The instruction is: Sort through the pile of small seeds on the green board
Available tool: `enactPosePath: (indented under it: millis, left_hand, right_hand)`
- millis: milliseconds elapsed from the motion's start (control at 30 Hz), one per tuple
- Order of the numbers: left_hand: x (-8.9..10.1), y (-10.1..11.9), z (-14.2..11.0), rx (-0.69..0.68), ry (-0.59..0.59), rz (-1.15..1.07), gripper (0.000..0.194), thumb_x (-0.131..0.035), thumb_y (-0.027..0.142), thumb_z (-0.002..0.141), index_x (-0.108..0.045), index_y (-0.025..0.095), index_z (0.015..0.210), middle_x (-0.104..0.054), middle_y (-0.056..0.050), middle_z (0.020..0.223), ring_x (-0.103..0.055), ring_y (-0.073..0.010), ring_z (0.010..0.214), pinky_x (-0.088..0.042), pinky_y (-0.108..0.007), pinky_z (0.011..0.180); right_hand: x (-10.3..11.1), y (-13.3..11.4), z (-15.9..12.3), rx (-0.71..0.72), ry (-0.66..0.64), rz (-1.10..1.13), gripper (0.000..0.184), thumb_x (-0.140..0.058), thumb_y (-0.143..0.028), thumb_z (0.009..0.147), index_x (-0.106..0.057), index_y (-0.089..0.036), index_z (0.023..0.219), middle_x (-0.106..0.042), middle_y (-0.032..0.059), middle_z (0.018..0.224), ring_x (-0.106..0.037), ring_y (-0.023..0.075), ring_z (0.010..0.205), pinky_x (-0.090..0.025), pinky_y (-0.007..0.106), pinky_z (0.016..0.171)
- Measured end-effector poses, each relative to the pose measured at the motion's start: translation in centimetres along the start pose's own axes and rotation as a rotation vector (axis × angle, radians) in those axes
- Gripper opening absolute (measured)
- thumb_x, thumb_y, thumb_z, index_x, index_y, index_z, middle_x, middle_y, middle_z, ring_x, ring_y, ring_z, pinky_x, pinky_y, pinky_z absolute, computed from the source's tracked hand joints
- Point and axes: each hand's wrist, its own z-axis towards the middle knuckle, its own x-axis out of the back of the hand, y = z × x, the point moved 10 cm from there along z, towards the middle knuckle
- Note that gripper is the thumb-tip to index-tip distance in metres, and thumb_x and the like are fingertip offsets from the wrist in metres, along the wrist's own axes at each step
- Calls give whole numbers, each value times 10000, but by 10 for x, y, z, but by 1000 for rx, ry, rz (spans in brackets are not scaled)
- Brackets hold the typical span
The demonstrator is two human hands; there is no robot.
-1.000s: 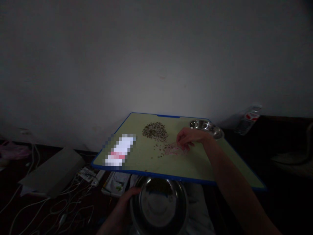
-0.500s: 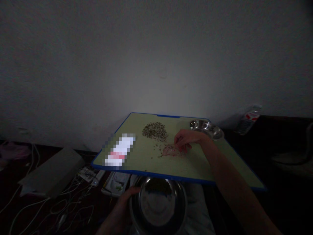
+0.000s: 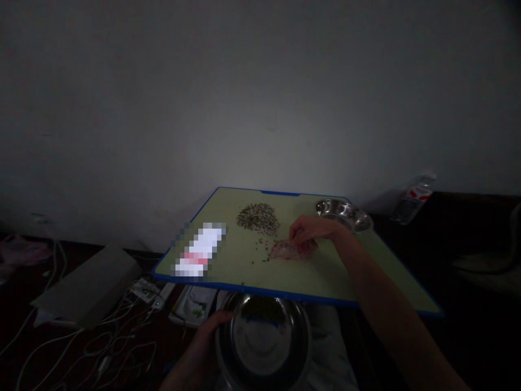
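Observation:
My left hand (image 3: 215,328) is closed on the rim of a stainless steel bowl (image 3: 264,347), held just below the front edge of a pale folding table (image 3: 244,269). Small dark grains show on the bowl's far inner side. On the tabletop my right hand (image 3: 307,233) has its fingers closed on the right end of a clear protractor (image 3: 285,251) with pinkish-red markings. Beyond and left of the protractor lies a spread heap of small dark beans or seeds (image 3: 258,217). Several loose ones are scattered between the heap and the protractor.
A second steel bowl (image 3: 358,217) stands at the table's far right, behind my right wrist. A pixelated bright phone-like screen (image 3: 199,250) lies at left. A plastic bottle (image 3: 415,198) leans right of the table. Cables (image 3: 97,342) and a grey box (image 3: 87,285) lie lower left.
My right hand has shifted very slightly left with the protractor. My left hand and the steel bowl look the same.

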Motion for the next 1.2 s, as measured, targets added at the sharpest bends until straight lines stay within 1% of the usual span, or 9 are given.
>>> enactPosePath:
  millis: [200,333,467,600,767,900,1067,1200]
  left_hand:
    - [4,-4,4,23,-30,-15,182,-569,203,654,-638,146,496,-641,-1,452,-566,-128,476,-413,-232,544]
    - [5,-3,4,41,-9,-21,245,-555,206,669,-622,142,443,-617,4,405,-544,-114,432,-404,-222,515]
    - [8,2,5,4,10,8,218,-553,207,665,-645,128,484,-659,-27,459,-581,-146,477,-419,-247,549]
    - [10,2,6,24,-10,9,167,-587,231,650,-652,128,536,-671,-28,491,-605,-167,521,-428,-273,618]
    - [16,6,4,13,34,14,108,-584,204,645,-660,140,603,-679,-18,506,-618,-178,547,-430,-295,686]
    - [13,6,3,33,1,3,160,-547,210,670,-667,117,618,-704,-59,565,-643,-215,612,-435,-317,702]
    - [9,6,1,53,-34,-25,203,-528,223,690,-671,92,630,-709,-86,576,-644,-219,601,-439,-313,674]
    - [12,10,-2,46,22,-27,170,-529,196,685,-658,115,610,-704,-63,559,-640,-201,577,-440,-305,672]
  right_hand:
    - [-6,0,5,-8,-23,37,281,-600,-361,664,-582,-118,804,-661,38,677,-609,108,531,-392,153,391]
    - [-10,-1,7,5,-36,45,299,-606,-372,659,-573,-117,812,-655,31,656,-609,113,525,-406,158,397]
    - [-15,-4,10,24,-46,56,356,-605,-415,661,-561,-111,841,-661,48,681,-603,106,516,-424,169,415]
    - [-23,-9,18,44,-42,59,398,-606,-457,654,-563,-111,845,-664,58,693,-604,106,521,-429,174,419]
    - [-33,-18,26,84,-37,107,391,-610,-462,652,-571,-113,822,-658,49,673,-611,114,534,-433,171,419]
    - [-38,-25,30,113,-21,125,370,-599,-461,662,-571,-123,808,-648,30,635,-608,116,519,-447,184,427]
    - [-45,-32,32,139,-18,113,326,-591,-439,683,-547,-139,802,-634,12,597,-595,112,480,-448,187,413]
    - [-52,-35,33,136,-41,113,299,-587,-417,694,-551,-138,795,-631,11,588,-602,114,492,-460,188,429]
